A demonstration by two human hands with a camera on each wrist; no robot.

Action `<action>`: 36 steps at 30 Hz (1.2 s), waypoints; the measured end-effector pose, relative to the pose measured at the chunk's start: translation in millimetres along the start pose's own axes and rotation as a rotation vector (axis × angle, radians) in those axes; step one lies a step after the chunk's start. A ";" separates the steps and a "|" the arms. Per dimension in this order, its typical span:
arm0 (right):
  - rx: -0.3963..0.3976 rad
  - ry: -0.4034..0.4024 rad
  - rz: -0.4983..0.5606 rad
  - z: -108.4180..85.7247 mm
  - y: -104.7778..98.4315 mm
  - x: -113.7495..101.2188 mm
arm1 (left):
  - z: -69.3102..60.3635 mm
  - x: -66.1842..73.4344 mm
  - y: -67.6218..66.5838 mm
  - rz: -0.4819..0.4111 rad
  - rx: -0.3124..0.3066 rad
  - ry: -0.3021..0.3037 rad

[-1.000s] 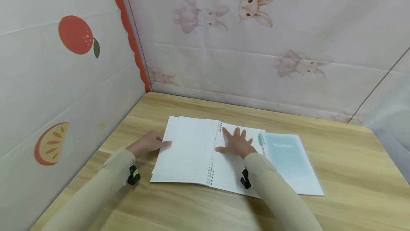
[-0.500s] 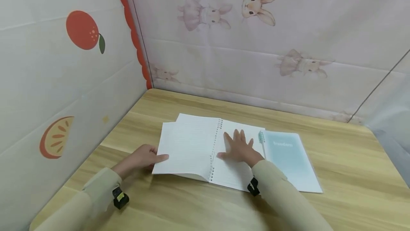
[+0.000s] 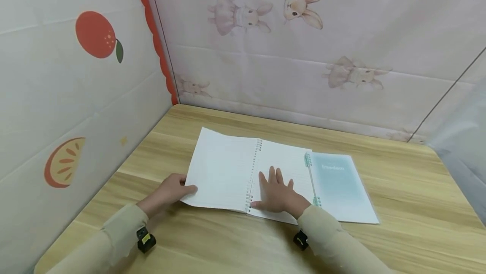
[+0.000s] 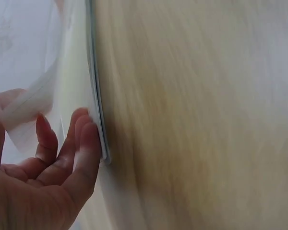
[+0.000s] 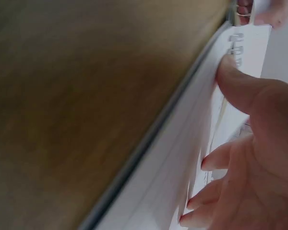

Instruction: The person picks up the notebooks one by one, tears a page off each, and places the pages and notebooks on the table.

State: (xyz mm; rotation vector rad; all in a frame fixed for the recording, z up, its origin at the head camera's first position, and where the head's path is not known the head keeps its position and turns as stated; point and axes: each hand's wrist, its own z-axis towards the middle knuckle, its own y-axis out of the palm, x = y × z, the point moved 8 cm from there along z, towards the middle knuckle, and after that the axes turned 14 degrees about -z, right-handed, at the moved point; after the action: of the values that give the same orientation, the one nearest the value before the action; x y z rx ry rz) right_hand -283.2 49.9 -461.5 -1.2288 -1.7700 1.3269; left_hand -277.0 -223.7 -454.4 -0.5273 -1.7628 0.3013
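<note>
A spiral notebook lies open on the table, with faintly lined white pages on both sides of its rings. At its left edge the left hand pinches the page, thumb on top and fingers beneath; the left wrist view shows those fingers against the page edges. Spread flat, the right hand rests on the lower part of the right page, its thumb by the rings. In the right wrist view the right hand lies along the page, its thumb near the binding.
A pale blue notebook marked "freedom", with green rings, lies at the right of the open one, touching or partly under it. Wooden table top extends around them. Walls with fruit and rabbit prints stand at the left and back.
The separate lower-left sheet corner seen earlier now lines up with the left side as one page. The right hand has slid down the right page toward the near edge; the left hand still pinches the edge.
</note>
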 end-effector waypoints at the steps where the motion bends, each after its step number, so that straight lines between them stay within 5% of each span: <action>1: 0.003 0.004 -0.003 0.4 0.4 -0.5 | 0.7 2.1 -0.2 0.018 -0.001 0.015; 18: 0.031 0.014 -0.008 4.0 3.3 -2.0 | 1.3 1.9 -4.8 0.145 -0.062 0.047; 36: -0.013 0.036 0.013 -0.2 8.3 1.4 | 0.4 -0.6 -1.2 0.101 -0.069 0.069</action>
State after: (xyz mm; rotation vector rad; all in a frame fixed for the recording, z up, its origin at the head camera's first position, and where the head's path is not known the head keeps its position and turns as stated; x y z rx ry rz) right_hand -281.0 51.9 -469.4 -1.2651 -1.7506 1.2942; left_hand -277.5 -225.0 -454.4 -0.6704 -1.6878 0.2904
